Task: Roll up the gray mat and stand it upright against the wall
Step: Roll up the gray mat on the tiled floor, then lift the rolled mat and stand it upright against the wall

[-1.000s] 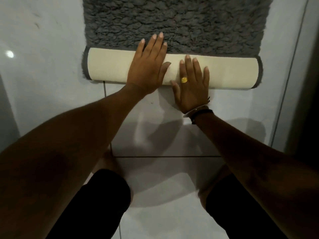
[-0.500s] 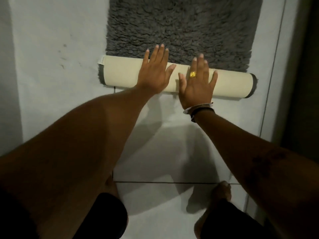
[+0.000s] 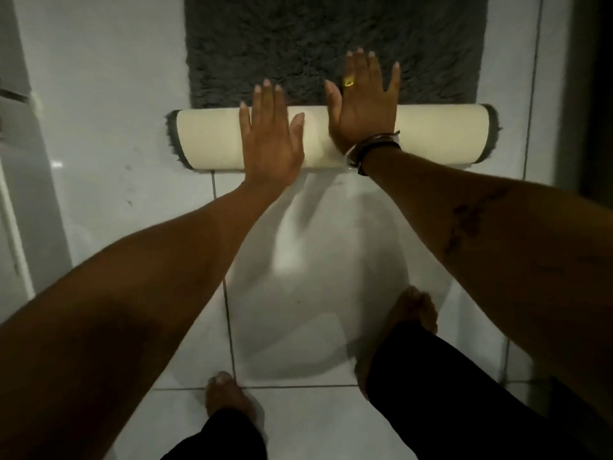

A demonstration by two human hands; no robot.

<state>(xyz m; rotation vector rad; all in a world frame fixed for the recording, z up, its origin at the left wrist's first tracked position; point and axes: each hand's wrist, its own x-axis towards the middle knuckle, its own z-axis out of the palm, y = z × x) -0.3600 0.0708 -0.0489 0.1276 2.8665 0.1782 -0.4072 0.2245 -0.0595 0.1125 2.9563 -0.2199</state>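
Lying on the white tile floor (image 3: 109,94), the gray mat (image 3: 331,44) is partly rolled, its cream-backed roll (image 3: 438,137) running left to right. Left hand (image 3: 270,137) and right hand (image 3: 363,104) press flat on it, fingers spread, gripping nothing. Bare floor lies on both sides; unrolled pile stretches farther away.

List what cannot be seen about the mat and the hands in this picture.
- Mat, far end: cut off by the top edge of the head view.
- Roll, middle: covered by the left hand and right hand.
- Palms: face down, contact hidden.
- Wall for standing it: cannot tell which.
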